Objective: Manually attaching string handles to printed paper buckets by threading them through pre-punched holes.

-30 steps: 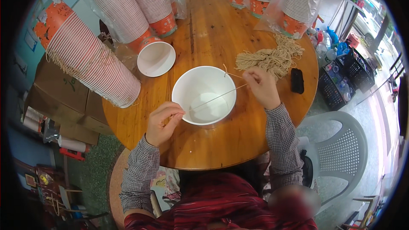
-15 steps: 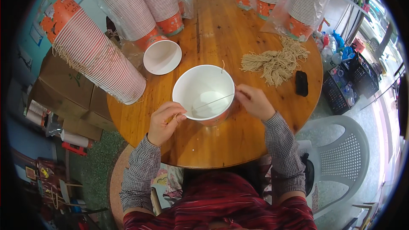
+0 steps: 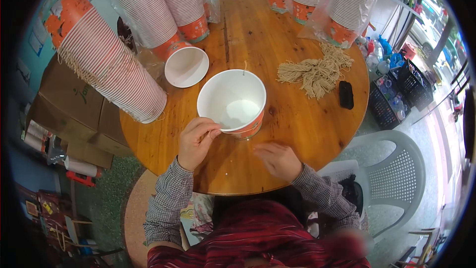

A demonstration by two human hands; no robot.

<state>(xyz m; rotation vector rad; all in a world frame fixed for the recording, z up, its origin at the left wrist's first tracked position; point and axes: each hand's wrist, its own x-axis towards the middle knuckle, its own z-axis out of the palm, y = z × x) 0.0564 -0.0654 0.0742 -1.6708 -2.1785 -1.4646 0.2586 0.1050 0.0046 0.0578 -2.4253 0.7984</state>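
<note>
**Steadying the paper bucket at its near rim**

The left hand (image 3: 196, 141) is pinching the near rim of the white paper bucket (image 3: 232, 103), fingers closed on the edge, possibly with a thin string there, though that is too fine to tell. The right hand (image 3: 278, 160) is resting low on the round wooden counter (image 3: 307, 124) just in front of the bucket, fingers loosely curled and apparently holding nothing. The bucket is standing upright near the counter's front middle, with a second, smaller cup (image 3: 186, 66) lying just behind it to the left. A bundle of tan string (image 3: 317, 72) and a small black object (image 3: 345, 94) are sitting to the right. Long sleeves of stacked cups (image 3: 111, 72) are leaning around the far edge. To do this well, I judge the pinch should stay light so the thin rim does not buckle, while the free hand braces the wall.
</note>
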